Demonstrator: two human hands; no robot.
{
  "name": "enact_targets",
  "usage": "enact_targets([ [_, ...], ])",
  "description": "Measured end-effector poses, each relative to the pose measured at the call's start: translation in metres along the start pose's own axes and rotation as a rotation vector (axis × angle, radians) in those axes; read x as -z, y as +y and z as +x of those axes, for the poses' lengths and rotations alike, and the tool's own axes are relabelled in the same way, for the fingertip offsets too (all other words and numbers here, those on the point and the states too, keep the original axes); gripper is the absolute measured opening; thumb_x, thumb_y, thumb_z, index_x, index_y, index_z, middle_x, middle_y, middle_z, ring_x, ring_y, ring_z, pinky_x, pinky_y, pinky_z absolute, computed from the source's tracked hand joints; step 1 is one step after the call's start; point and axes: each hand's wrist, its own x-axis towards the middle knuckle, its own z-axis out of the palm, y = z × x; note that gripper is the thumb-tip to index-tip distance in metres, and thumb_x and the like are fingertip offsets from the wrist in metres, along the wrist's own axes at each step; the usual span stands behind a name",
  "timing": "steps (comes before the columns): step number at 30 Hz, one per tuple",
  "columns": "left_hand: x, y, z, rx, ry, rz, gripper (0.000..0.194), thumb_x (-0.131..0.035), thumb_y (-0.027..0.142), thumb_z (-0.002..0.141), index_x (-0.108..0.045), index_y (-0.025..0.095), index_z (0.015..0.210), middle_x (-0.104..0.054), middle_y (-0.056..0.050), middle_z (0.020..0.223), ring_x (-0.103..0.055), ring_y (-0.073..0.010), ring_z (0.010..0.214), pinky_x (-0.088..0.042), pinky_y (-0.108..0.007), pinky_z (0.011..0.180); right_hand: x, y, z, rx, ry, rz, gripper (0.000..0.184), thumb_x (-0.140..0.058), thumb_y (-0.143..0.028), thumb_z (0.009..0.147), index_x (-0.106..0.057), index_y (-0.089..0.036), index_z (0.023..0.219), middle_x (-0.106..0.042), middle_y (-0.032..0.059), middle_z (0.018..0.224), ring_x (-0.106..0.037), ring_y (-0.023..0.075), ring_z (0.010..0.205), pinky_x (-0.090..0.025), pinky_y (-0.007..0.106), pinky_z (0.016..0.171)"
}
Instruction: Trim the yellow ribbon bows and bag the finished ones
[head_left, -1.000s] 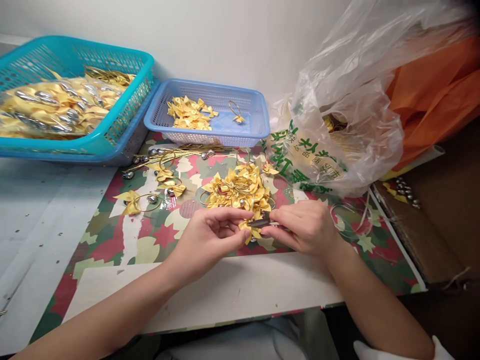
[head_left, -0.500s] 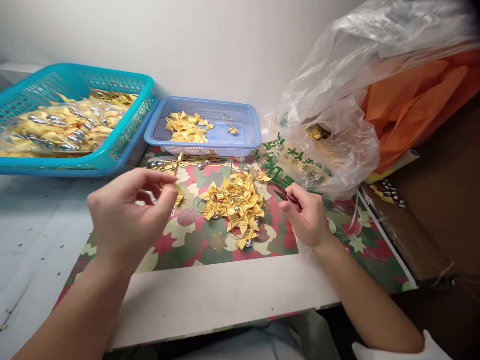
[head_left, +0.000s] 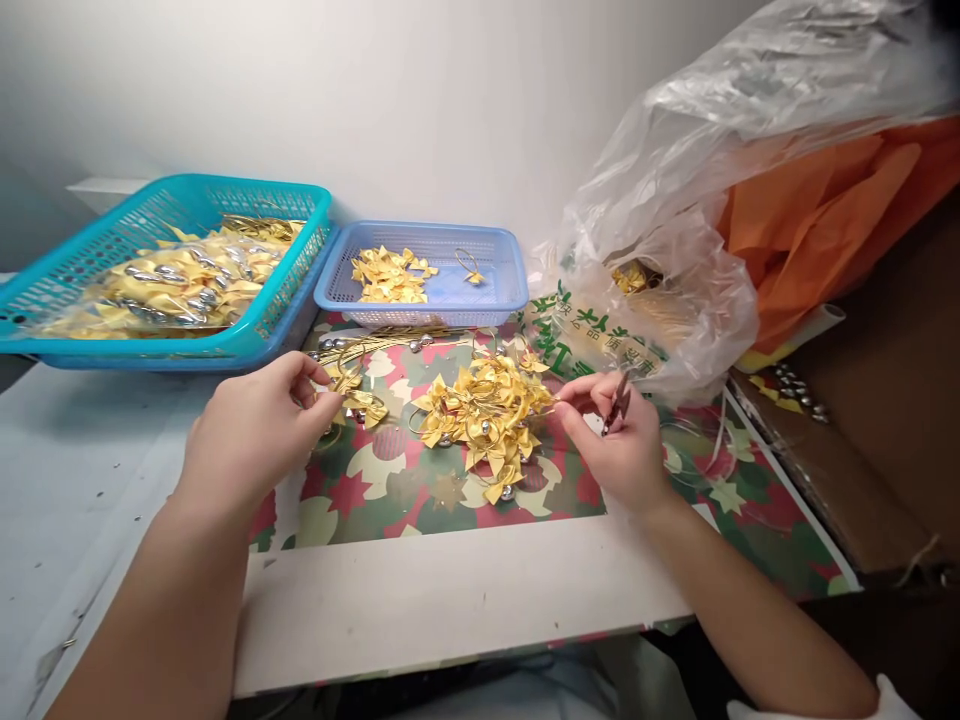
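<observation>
My left hand [head_left: 262, 435] is closed in a pinch at a yellow ribbon bow [head_left: 367, 408] with gold cord, left of the main pile. The contact at its fingertips is partly hidden. My right hand [head_left: 619, 435] is closed around small dark scissors [head_left: 616, 402], which point up between its fingers. Its thumb and forefinger also pinch together at the right edge of the pile, on what looks like a thin gold cord. Between my hands lies the pile of yellow bows [head_left: 487, 395] with gold cord loops and small silver bells.
A turquoise basket [head_left: 292, 290] at the left holds bagged bows. Behind the pile, a blue basket [head_left: 517, 285] holds loose bows. Gold cords [head_left: 390, 340] and silver bells lie before it. A plastic bag [head_left: 615, 330] and orange sheet [head_left: 817, 220] stand right. Patterned paper [head_left: 420, 505] covers the board.
My left hand has lowered to the bows at the left. The scissors have turned from pointing at the pile to upright in my right hand, whose fingertips now pinch at the pile's edge.
</observation>
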Motion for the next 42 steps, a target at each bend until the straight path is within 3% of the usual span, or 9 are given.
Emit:
enact_targets([
  [3, 0.003, 0.003, -0.001, 0.095, -0.124, 0.196, 0.023, -0.050, 0.040, 0.082, -0.057, 0.024, 0.097, -0.065, -0.003, 0.081, -0.056, -0.0225, 0.071, -0.030, -0.027, 0.056, 0.003, 0.000, 0.001, 0.056, 0.015, 0.028, 0.034, -0.058, -0.016, 0.085, -0.028, -0.024, 0.071, -0.064, 0.0001, 0.080, -0.061, 0.0134, 0.071, -0.050, 0.027, 0.063],
  [5, 0.003, 0.007, -0.003, 0.085, -0.072, 0.242, 0.027, -0.051, 0.041, 0.082, -0.057, 0.024, 0.101, -0.063, -0.005, 0.086, -0.056, -0.0239, 0.074, -0.029, -0.028, 0.055, 0.003, 0.001, 0.001, 0.072, 0.026, 0.054, 0.033, -0.057, -0.017, 0.087, -0.028, -0.024, 0.072, -0.063, 0.0004, 0.082, -0.060, 0.0137, 0.074, -0.050, 0.028, 0.065],
  [9, -0.006, 0.018, -0.014, -0.090, 0.379, 0.125, 0.026, -0.057, 0.032, 0.079, -0.057, 0.019, 0.102, -0.059, -0.007, 0.089, -0.056, -0.0241, 0.082, -0.037, -0.030, 0.061, 0.003, 0.003, 0.002, 0.107, 0.136, 0.056, 0.033, -0.056, -0.020, 0.090, -0.027, -0.025, 0.075, -0.062, 0.0011, 0.084, -0.062, 0.0147, 0.079, -0.051, 0.029, 0.067],
  [11, -0.017, 0.026, -0.022, -0.280, 0.490, -0.002, 0.021, -0.058, 0.027, 0.080, -0.057, 0.018, 0.098, -0.058, -0.005, 0.084, -0.056, -0.0216, 0.079, -0.042, -0.031, 0.067, 0.003, 0.005, 0.003, 0.104, 0.190, 0.031, 0.032, -0.055, -0.022, 0.091, -0.027, -0.025, 0.075, -0.062, 0.0016, 0.085, -0.063, 0.0152, 0.081, -0.052, 0.030, 0.068],
  [15, -0.045, 0.038, -0.037, -0.594, 0.033, -0.112, 0.018, -0.054, 0.033, 0.085, -0.058, 0.020, 0.098, -0.063, -0.005, 0.089, -0.061, -0.0213, 0.082, -0.048, -0.032, 0.071, 0.006, 0.009, 0.006, 0.046, 0.240, 0.024, 0.034, -0.057, -0.024, 0.090, -0.028, -0.025, 0.073, -0.061, 0.0027, 0.085, -0.065, 0.0170, 0.082, -0.054, 0.032, 0.070],
  [18, -0.064, 0.041, -0.044, -0.676, -0.137, -0.147, 0.033, -0.056, 0.031, 0.086, -0.055, 0.020, 0.117, -0.061, -0.012, 0.118, -0.060, -0.0280, 0.107, -0.050, -0.039, 0.086, 0.007, 0.010, 0.007, 0.032, 0.207, 0.027, 0.034, -0.057, -0.024, 0.090, -0.028, -0.025, 0.072, -0.061, 0.0031, 0.085, -0.065, 0.0170, 0.079, -0.054, 0.033, 0.068],
  [25, -0.071, 0.046, -0.051, -0.840, -0.246, -0.360, 0.035, -0.050, 0.019, 0.091, -0.050, 0.022, 0.126, -0.060, -0.011, 0.128, -0.058, -0.0240, 0.119, -0.050, -0.037, 0.096, 0.008, 0.006, 0.005, 0.075, 0.123, 0.025, 0.035, -0.060, -0.019, 0.088, -0.030, -0.024, 0.071, -0.063, 0.0019, 0.084, -0.065, 0.0163, 0.081, -0.053, 0.030, 0.068],
  [33, -0.069, 0.052, -0.050, -0.727, 0.061, -0.462, 0.020, -0.064, 0.026, 0.086, -0.061, 0.019, 0.104, -0.069, -0.006, 0.097, -0.063, -0.0197, 0.088, -0.051, -0.032, 0.076, -0.005, -0.006, -0.001, -0.111, -0.038, 0.235, 0.039, -0.065, -0.023, 0.085, -0.030, -0.023, 0.069, -0.063, 0.0007, 0.083, -0.066, 0.0144, 0.077, -0.056, 0.029, 0.068],
  [42, -0.072, 0.061, -0.057, -0.452, -0.336, -0.868, 0.034, -0.063, 0.035, 0.088, -0.063, 0.016, 0.117, -0.070, -0.005, 0.081, -0.061, -0.0148, 0.066, -0.048, -0.027, 0.058, -0.019, -0.015, -0.012, -0.400, -0.300, 0.726, 0.039, -0.067, -0.024, 0.086, -0.032, -0.021, 0.070, -0.060, -0.0040, 0.088, -0.071, 0.0098, 0.070, -0.061, 0.025, 0.070],
])
